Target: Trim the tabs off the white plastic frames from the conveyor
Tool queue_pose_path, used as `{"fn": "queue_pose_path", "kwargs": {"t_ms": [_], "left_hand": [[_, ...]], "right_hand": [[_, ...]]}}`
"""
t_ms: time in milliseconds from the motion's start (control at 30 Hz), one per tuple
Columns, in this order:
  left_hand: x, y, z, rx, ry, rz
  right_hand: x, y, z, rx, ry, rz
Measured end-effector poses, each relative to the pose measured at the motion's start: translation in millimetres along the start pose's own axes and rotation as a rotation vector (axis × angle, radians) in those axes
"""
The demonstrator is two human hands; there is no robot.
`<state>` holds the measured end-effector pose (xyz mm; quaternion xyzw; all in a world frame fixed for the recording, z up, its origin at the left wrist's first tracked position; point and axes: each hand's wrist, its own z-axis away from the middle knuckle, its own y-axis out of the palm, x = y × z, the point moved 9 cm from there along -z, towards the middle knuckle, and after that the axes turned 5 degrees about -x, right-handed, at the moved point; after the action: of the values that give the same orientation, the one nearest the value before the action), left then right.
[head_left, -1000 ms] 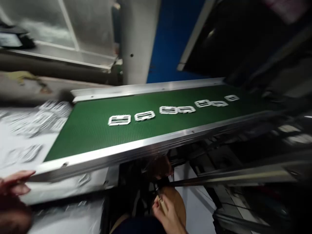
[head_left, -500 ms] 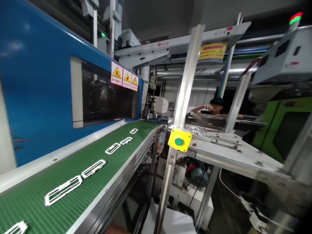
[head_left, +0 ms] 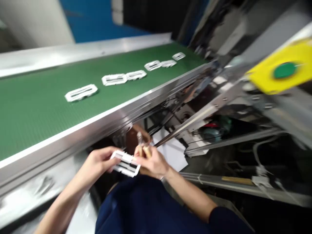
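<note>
In front of my body, both hands hold a white plastic frame (head_left: 129,172) with long slots, tilted. My left hand (head_left: 99,161) is closed on its left end, thumb on the upper face. My right hand (head_left: 152,161) is closed at the frame's right end, its thumb against the edge. A small tool with a metal tip (head_left: 139,136) points up from my right hand; blur hides its exact kind. Tan pieces beside the right fingers could be its handles or finger covers; I cannot tell. Several similar white frames (head_left: 81,93) lie in a row on the green conveyor belt (head_left: 36,110).
The belt's metal side rail (head_left: 114,117) runs just beyond my hands. A yellow box with a green button (head_left: 284,70) is on a post at the right. White sheets (head_left: 170,151) lie below the belt, near metal bars. A blue machine (head_left: 97,22) stands behind.
The view has swung down from the machines to my lap. Both hands are now in sight, with a white frame between them. The row of frames shows in a different place in the view.
</note>
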<state>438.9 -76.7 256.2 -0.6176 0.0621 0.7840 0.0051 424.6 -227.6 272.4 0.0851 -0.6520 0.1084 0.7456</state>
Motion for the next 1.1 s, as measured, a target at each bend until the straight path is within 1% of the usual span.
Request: {"fn": "queue_pose_path", "kwargs": {"t_ms": [33,67,100,167,300,367,433,533,567,633,733,833,900,1033,1100], "left_hand": [[18,-5.4,16,-0.003,-0.077,0.014],[30,-7.0,27,0.002,-0.131,0.044],[38,-6.8,34,0.004,-0.162,0.077],[45,-6.7,38,-0.026,-0.166,0.083],[53,-10.5,41,-0.115,-0.139,-0.041],[60,-12.1,42,-0.130,-0.145,0.023],[69,-13.2,44,-0.135,-0.165,0.150],[80,-14.8,46,-0.155,-0.200,0.273],[82,-15.3,46,-0.162,-0.204,0.282],[83,-16.9,46,-0.180,-0.193,0.278],[80,-20.4,47,-0.208,-0.159,0.249],[77,-22.1,46,-0.219,-0.134,0.223],[76,-21.5,46,-0.217,-0.125,0.214],[76,-18.3,45,-0.211,-0.122,0.213],[77,-17.1,45,-0.215,-0.131,0.221]], "right_hand": [[-8,3,-3,0.021,0.015,-0.034],[-17,5,-5,0.035,0.041,-0.063],[-24,6,-6,0.044,0.071,-0.081],[-33,6,-4,0.010,0.099,-0.041],[-32,5,3,-0.093,0.042,0.180],[-33,6,3,-0.113,0.026,0.226],[-39,5,2,-0.119,0.050,0.200],[-54,8,3,-0.057,0.166,-0.001],[-57,10,3,-0.030,0.199,-0.072],[-60,12,4,0.001,0.220,-0.171],[-61,11,2,0.007,0.209,-0.226],[-65,12,2,0.020,0.262,-0.265],[-66,13,2,0.027,0.287,-0.263],[-60,10,1,0.018,0.223,-0.164],[-60,9,1,0.008,0.211,-0.158]]}}
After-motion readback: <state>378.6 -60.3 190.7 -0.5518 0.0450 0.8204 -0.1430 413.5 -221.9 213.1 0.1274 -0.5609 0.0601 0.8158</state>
